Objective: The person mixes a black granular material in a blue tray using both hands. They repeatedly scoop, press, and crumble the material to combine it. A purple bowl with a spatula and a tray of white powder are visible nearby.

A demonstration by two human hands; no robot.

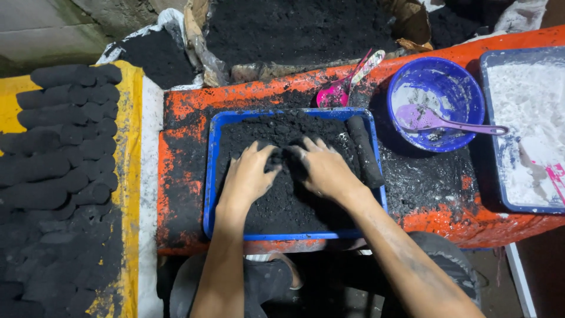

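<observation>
below, a blue tray [213,176] holds black powder [282,206] and one formed black roll [365,152] along its right wall. a blue bowl [465,94] with a purple spoon [435,121] sits near, beside a white-powder tray [524,129]. the blue tray nearly fills the orange table [182,147]; finished rolls [65,141] stack left. left hand [247,174] and right hand [323,168], fingers spread and curled, press a mound of powder mid-tray.

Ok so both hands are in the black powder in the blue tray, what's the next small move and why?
Probably draw the left hand and right hand together to gather the loose black powder between them. One finished roll lies at the blue tray edge, and the hands sit apart on unshaped powder.
</observation>
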